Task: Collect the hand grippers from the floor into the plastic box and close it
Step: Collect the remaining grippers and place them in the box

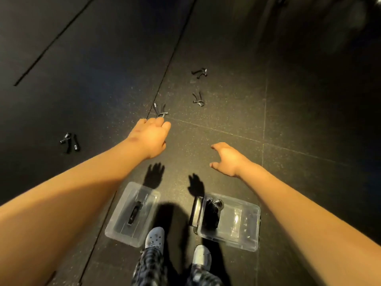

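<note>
Here, left hand (151,137) loose and empty near a gripper (160,111), right hand (228,158) spread, holding nothing, box (245,226) open beside lid (121,221).

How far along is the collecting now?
Done: a hand gripper lies in the plastic box. In hand: nothing yet; the left hand reaches toward the nearest gripper, the right hand is empty. Left: that one, three more grippers, and the lid, off.

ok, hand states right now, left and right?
Left hand: open, empty, fingertips near the black steel-coil hand gripper.
Right hand: open, fingers spread, empty.
</note>
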